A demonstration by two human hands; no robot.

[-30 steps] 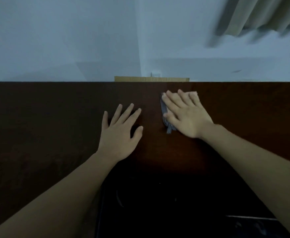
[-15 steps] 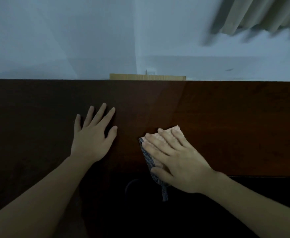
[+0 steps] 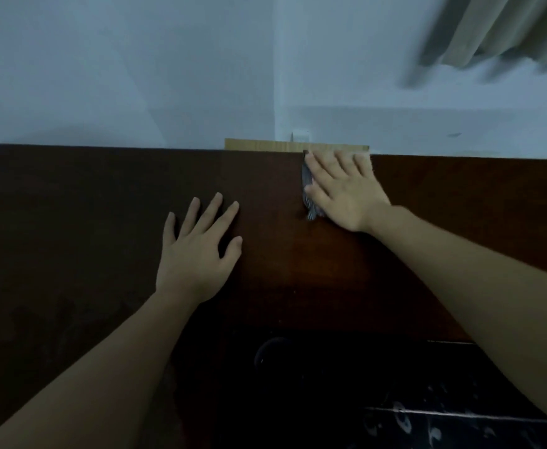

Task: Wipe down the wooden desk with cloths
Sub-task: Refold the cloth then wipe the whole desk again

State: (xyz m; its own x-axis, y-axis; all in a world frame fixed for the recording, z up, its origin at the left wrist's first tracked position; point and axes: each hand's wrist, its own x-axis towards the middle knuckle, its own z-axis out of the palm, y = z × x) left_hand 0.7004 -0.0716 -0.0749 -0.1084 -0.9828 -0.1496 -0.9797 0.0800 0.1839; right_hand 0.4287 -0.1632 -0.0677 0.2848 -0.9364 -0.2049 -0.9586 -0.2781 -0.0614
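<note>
Two bare forearms reach into the head view from the bottom corners, with no sleeve, cuff, watch or band showing on either one as far as the frame edges. The left hand point(image 3: 197, 251) shows its back, with four slender fingers, a thumb and short nails. The right hand point(image 3: 346, 189) also shows its back; its fingertips are blurred. No ring, glove or marking shows on either hand. Dim light leaves finer details of the arms hard to make out.
</note>
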